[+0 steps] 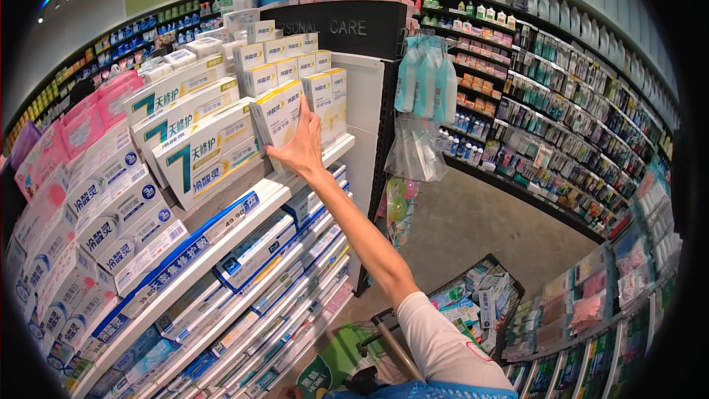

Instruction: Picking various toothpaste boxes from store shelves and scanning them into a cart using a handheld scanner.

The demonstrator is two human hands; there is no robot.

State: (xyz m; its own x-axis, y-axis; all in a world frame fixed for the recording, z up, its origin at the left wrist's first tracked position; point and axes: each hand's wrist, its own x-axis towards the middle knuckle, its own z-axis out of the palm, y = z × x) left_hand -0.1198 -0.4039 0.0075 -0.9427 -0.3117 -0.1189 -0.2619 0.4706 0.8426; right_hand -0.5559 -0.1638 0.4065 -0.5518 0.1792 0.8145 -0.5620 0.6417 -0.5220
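My right hand (299,142) reaches up to the top shelf and grips a white and yellow toothpaste box (277,112). Its thumb is at the box's lower edge and its fingers lie along the right side. Similar small boxes (325,96) stand stacked behind and to the right. Left of the held box, large white boxes (203,159) with a big green numeral lean in a row. At the lower edge, a small skin-toned patch (291,392) may be part of my left hand; its fingers cannot be made out.
A shopping cart (509,281) filled with packages stands at my right. White shelves (244,225) with toothpaste boxes slope down below my arm. Teal bags (428,77) hang at the shelf end. Stocked racks (569,111) line the far wall, and packets hang at the right.
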